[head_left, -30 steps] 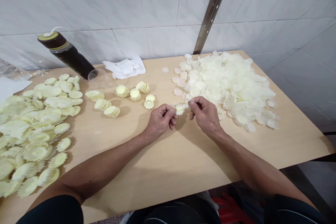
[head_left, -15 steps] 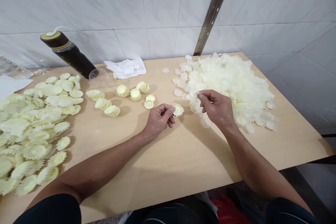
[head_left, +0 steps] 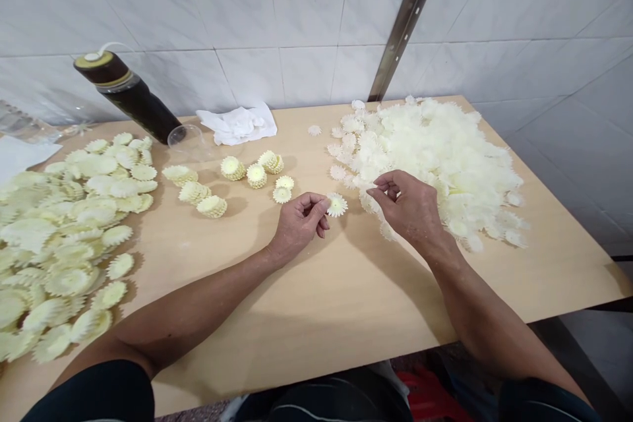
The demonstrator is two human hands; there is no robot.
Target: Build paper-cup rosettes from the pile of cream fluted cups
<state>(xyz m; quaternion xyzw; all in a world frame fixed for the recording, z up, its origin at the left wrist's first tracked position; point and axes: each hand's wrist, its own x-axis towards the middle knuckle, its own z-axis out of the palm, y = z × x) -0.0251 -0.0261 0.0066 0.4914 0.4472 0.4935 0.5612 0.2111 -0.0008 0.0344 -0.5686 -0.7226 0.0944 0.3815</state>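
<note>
My left hand is closed in a pinch on the edge of a pale yellow flower-shaped petal disc, held just above the table. To its right, my right hand is at the near left edge of a heap of thin, whitish petal discs. Its thumb and forefinger are a little apart, and nothing shows between them. Beyond my left hand lie two small yellow petal discs, close together. Several short stacks of petal discs are further left.
A large pile of yellow petal discs covers the table's left side. At the back are a dark bottle, a clear plastic cup and crumpled white tissue. A metal bracket stands against the tiled wall.
My right thumb and forefinger, pinched together before, have come apart near the heap's edge. My left hand keeps the petal disc in almost the same place. The view has shifted slightly.
</note>
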